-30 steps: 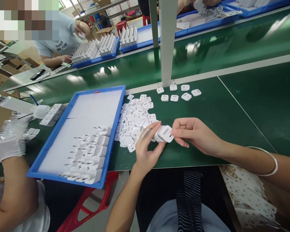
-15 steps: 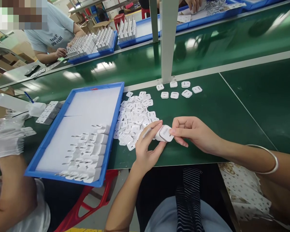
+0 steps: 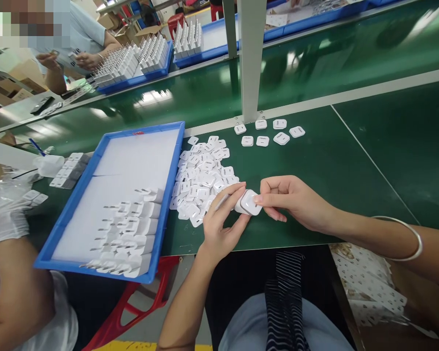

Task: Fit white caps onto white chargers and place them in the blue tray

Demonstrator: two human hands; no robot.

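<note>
Two hands, left hand [image 3: 222, 220] and right hand [image 3: 289, 199], still pinching one white charger [image 3: 248, 203] near bench's front edge; cap now pressed nearly flush.

Scene bright and evenly lit from overhead. Glossy green conveyor belt [image 3: 314, 63] carries several white glare patches, strongest near the left and centre, plus dim mirrored shapes further right. Matte green worktable [image 3: 325, 165] shows no glare. Shadows soft and short: a faint one under the left hand [image 3: 221, 219] and right hand [image 3: 292, 200], a darker band below the table edge. White liner of the blue tray [image 3: 168, 180] close to overexposed, little surface detail. Centre sharp; printing on the white caps [image 3: 205, 175] visible but too small to read. Wide-angle distortion: the white post [image 3: 251, 58] leans, belt edges bow, far corners soften. Top-left corner pixelated.
</note>
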